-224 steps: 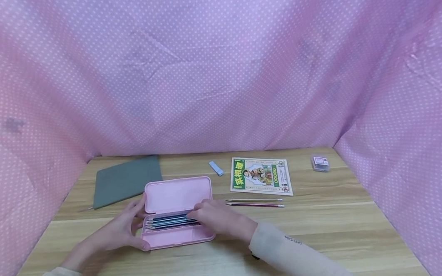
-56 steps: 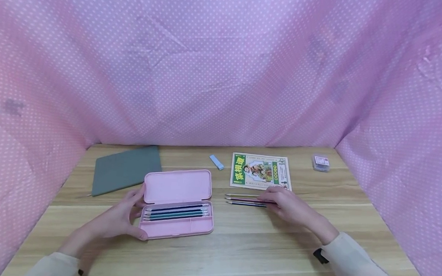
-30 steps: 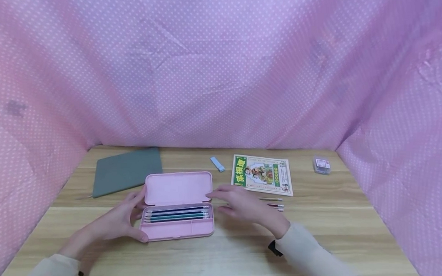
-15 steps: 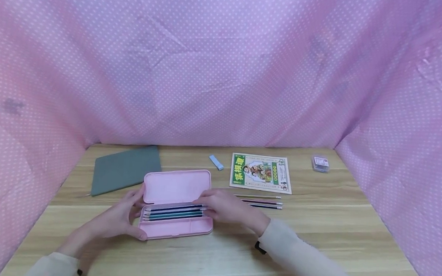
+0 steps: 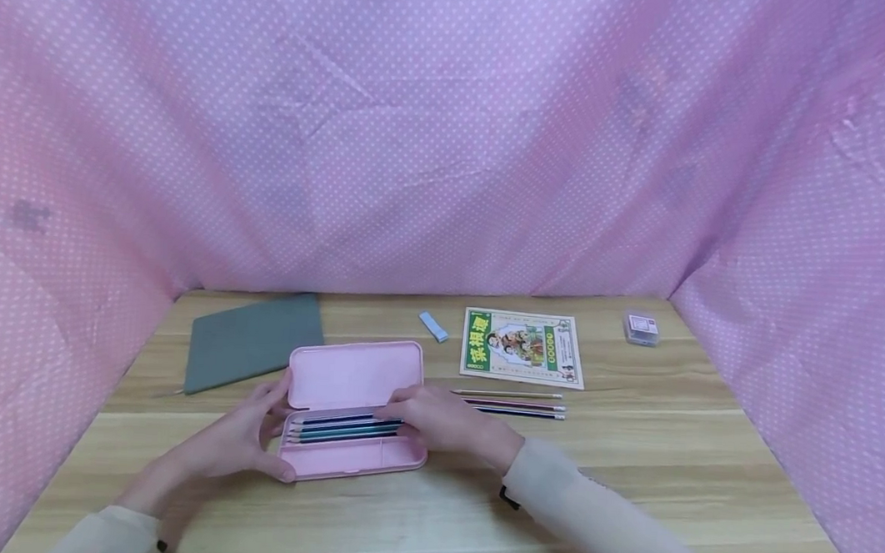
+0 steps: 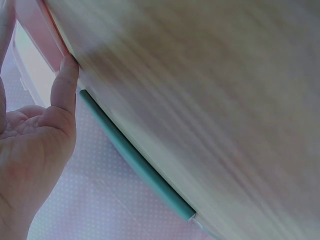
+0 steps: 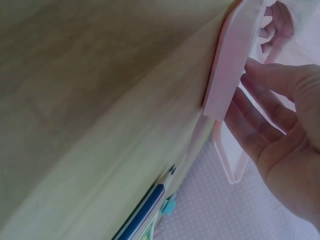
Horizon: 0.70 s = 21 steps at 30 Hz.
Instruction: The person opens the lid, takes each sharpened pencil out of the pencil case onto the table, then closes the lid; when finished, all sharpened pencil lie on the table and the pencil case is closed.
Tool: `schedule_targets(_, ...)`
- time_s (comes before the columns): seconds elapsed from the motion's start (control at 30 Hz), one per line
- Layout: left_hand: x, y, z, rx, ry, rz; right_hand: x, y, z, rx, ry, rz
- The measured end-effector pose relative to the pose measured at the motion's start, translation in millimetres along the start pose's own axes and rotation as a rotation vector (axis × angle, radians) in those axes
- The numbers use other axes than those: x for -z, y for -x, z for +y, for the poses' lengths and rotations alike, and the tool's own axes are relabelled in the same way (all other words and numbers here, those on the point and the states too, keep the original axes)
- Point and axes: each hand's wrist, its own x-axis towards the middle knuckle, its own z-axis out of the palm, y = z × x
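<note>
From the head view, an open pink pencil case (image 5: 355,422) lies on the wooden table (image 5: 626,503), lid standing up at the back. The left hand (image 5: 242,441) grips the case's left end, thumb curled against the front corner and fingers up by the lid's edge. The right hand (image 5: 442,418) reaches in over the tray, its fingers bent down onto the pencils in the case (image 5: 340,428) — whether they pinch one or merely press on the row is hard to tell from here. Just right of the case three loose pencils (image 5: 514,404) lie side by side. Behind them sit a green-bordered booklet (image 5: 523,347) and a small blue eraser (image 5: 433,326); a grey notebook (image 5: 252,350) lies at the left, a small clear box (image 5: 641,328) far right. Pink dotted cloth (image 5: 449,143) walls the table in.

The left wrist view shows the left hand's thumb (image 6: 64,85) pressed against the pink case edge (image 6: 47,30), the grey notebook's edge (image 6: 135,160) beyond.

The right wrist view shows the fingers (image 7: 265,120) of the right hand loosely curved inside the case, between lid (image 7: 232,60) and tray — nothing is visibly pinched there.
</note>
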Motion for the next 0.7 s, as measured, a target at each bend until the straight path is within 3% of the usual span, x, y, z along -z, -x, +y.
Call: schedule_targets(0.7,-0.1,1.1,2.5,0.003,-0.016,0.003,0.3,-12.0,-7.4,-0.098,-0.034,-0.082)
